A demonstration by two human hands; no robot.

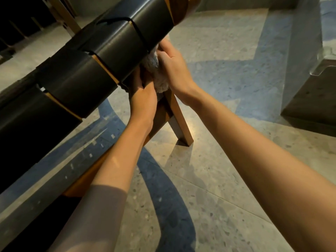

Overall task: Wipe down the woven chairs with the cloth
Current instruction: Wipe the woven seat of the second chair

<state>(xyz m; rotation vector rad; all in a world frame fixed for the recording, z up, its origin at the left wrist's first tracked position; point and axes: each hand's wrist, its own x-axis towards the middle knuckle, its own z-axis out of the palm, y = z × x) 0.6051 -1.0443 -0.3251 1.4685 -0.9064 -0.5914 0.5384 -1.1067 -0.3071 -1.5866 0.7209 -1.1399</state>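
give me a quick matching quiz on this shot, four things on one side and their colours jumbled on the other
Things:
1. cloth
2. chair straps
3. chair leg
4. floor

Colours:
a. black
b. speckled grey with blue bands
c. off-white
d. brown wood

Pairs: 1-c, 2-a, 3-d, 4-b

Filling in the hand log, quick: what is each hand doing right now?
Left hand: closed, gripping the top of the wooden chair leg.
Right hand: closed, holding the white cloth against the chair.
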